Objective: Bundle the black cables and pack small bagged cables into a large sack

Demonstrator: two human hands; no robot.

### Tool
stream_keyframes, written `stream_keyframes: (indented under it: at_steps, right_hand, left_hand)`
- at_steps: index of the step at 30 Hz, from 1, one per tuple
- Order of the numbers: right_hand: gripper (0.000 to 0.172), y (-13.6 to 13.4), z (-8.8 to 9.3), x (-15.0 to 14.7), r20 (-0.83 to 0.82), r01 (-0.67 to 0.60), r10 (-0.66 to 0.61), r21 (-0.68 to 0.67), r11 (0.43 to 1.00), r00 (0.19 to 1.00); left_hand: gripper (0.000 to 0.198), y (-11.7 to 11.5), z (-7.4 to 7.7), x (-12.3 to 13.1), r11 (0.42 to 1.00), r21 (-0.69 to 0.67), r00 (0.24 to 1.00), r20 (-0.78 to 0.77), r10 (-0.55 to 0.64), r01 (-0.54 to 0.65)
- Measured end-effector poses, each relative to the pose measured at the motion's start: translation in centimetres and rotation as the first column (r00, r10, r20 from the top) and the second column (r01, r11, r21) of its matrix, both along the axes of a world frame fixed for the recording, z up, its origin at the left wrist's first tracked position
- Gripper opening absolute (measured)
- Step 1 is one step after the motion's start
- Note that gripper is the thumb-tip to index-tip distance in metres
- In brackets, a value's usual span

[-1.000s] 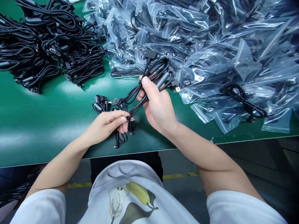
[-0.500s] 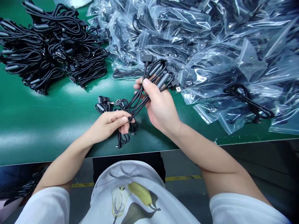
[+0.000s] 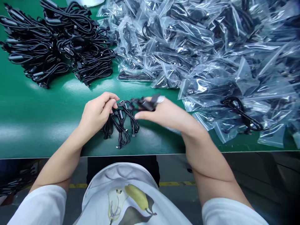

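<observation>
My left hand has its fingers pinched at the upper end of a coiled black cable, whose connector end is hidden by the fingertips. Beside it lie several more coiled black cables in a small group on the green table. A little to the right, my right hand holds another bundled black cable in its palm, thumb stretched out to the left. That cable and the fingers are blurred by motion, and most of the fingers are hidden.
A heap of bundled black cables lies at the back left of the green table. Clear zip bags with cables inside cover the back and right. One unbagged cable rests on top of the bags at the right.
My left hand has let go of the right hand's cable and moved left to the small group. My right hand has turned and lowered with its cable. The view has shifted slightly.
</observation>
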State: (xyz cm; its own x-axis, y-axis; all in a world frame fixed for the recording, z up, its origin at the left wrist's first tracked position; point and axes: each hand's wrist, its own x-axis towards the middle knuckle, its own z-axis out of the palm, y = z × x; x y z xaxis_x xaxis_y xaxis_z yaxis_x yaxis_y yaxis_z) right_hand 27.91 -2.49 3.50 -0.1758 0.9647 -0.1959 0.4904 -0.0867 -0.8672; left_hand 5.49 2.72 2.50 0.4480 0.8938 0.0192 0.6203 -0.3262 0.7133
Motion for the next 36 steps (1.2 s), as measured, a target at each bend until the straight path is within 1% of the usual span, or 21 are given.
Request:
stream_keyframes:
  at_steps: [1, 2, 3, 4, 5, 6, 7, 9, 11, 12, 13, 15, 16, 18, 20, 23, 26, 29, 31, 33, 36]
  right_hand:
    - [0.027, -0.3, -0.1, -0.6, 0.185, -0.072, 0.074, -0.02, 0.997, 0.98]
    - [0.026, -0.6, -0.3, -1.2, 0.332, -0.128, 0.135, -0.043, 0.991, 0.933]
    - [0.023, -0.7, -0.5, -1.8, 0.433, -0.17, 0.182, -0.065, 0.983, 0.883]
    - [0.019, -0.7, -0.8, -2.2, 0.486, -0.19, 0.201, -0.071, 0.979, 0.851]
    - [0.015, -0.7, -1.0, -2.4, 0.494, -0.189, 0.195, -0.062, 0.98, 0.848]
    - [0.012, -0.5, -1.2, -2.3, 0.461, -0.167, 0.167, -0.042, 0.985, 0.872]
    - [0.01, -0.3, -1.2, -2.1, 0.389, -0.126, 0.123, -0.018, 0.992, 0.913]
    - [0.011, 0.1, -1.0, -1.1, 0.163, -0.001, -0.001, 0.015, 1.0, 0.987]
    - [0.019, 0.3, -0.5, -0.3, -0.092, 0.082, -0.082, 0.002, 0.997, 0.992]
    - [0.024, 0.3, -0.1, 0.0, -0.199, 0.081, -0.084, -0.023, 0.996, 0.976]
    - [0.028, 0.3, 0.1, 0.0, -0.284, 0.05, -0.063, -0.053, 0.997, 0.957]
    - [0.033, 0.1, 0.5, -0.2, -0.392, -0.057, 0.007, -0.115, 0.992, 0.92]
    - [0.036, -0.1, 0.5, -0.5, -0.425, -0.109, 0.039, -0.141, 0.984, 0.905]
    - [0.036, -0.3, 0.4, -1.0, -0.458, -0.165, 0.072, -0.168, 0.972, 0.886]
    - [0.031, -0.4, 0.0, -1.4, -0.464, -0.171, 0.078, -0.163, 0.972, 0.882]
    - [0.025, -0.4, -0.5, -1.6, -0.493, -0.173, 0.071, -0.164, 0.971, 0.867]
    - [0.028, -0.3, -0.8, -1.8, -0.551, -0.202, 0.061, -0.199, 0.959, 0.832]
    - [0.033, -0.1, -1.2, -1.9, -0.554, -0.219, 0.063, -0.221, 0.95, 0.83]
    - [0.036, -0.1, -1.6, -2.0, -0.566, -0.225, 0.06, -0.227, 0.948, 0.823]
    - [0.038, 0.0, -2.2, -2.1, -0.605, -0.231, 0.047, -0.23, 0.946, 0.795]
    - [0.038, 0.1, -2.9, -2.3, -0.647, -0.221, 0.018, -0.234, 0.947, 0.762]
  left_hand:
    - [0.023, 0.2, -0.1, -0.1, 1.0, 0.008, 0.998, -0.055, -0.001, 0.002]
    - [0.023, 0.4, -0.3, -0.1, 1.0, 0.002, 0.995, -0.101, -0.014, 0.014]
    - [0.023, 0.5, -0.4, -0.1, 1.0, -0.005, 0.991, -0.133, -0.03, 0.029]
    - [0.023, 0.5, -0.5, -0.1, 0.999, -0.01, 0.988, -0.147, -0.04, 0.039]
    - [0.022, 0.5, -0.6, -0.1, 0.999, -0.012, 0.989, -0.141, -0.039, 0.038]
    - [0.021, 0.5, -0.6, -0.1, 0.999, -0.018, 0.993, -0.111, -0.028, 0.026]
    - [0.02, 0.4, -0.6, -0.1, 0.999, -0.033, 0.998, -0.056, -0.008, 0.006]
    - [0.017, 0.3, -0.5, -0.1, 0.994, -0.097, 0.992, 0.112, 0.052, -0.041]
    - [0.017, 0.3, -0.2, -0.1, 0.974, -0.223, 0.945, 0.309, 0.112, -0.042]
    - [0.018, 0.2, -0.1, 0.0, 0.955, -0.297, 0.908, 0.398, 0.134, -0.011]
    - [0.021, 0.2, 0.0, 0.0, 0.93, -0.365, 0.868, 0.474, 0.149, 0.04]
    - [0.028, 0.3, -0.1, 0.1, 0.877, -0.458, 0.794, 0.583, 0.172, 0.146]
    - [0.031, 0.2, -0.1, 0.1, 0.857, -0.484, 0.768, 0.613, 0.186, 0.179]
    - [0.035, 0.2, -0.4, 0.1, 0.831, -0.522, 0.74, 0.634, 0.226, 0.194]
    - [0.036, 0.1, -0.5, 0.2, 0.809, -0.559, 0.737, 0.622, 0.265, 0.18]
    - [0.037, 0.0, -0.6, 0.3, 0.788, -0.591, 0.741, 0.605, 0.292, 0.173]
    - [0.039, -0.1, -0.7, 0.5, 0.774, -0.613, 0.731, 0.6, 0.325, 0.159]
    - [0.041, -0.1, -0.8, 0.6, 0.756, -0.635, 0.702, 0.611, 0.365, 0.16]
    - [0.039, -0.1, -0.8, 0.5, 0.754, -0.631, 0.677, 0.636, 0.371, 0.179]
    - [0.034, -0.1, -0.8, 0.3, 0.756, -0.62, 0.651, 0.666, 0.365, 0.211]
    - [0.029, 0.0, -0.7, 0.1, 0.731, -0.62, 0.61, 0.705, 0.361, 0.284]
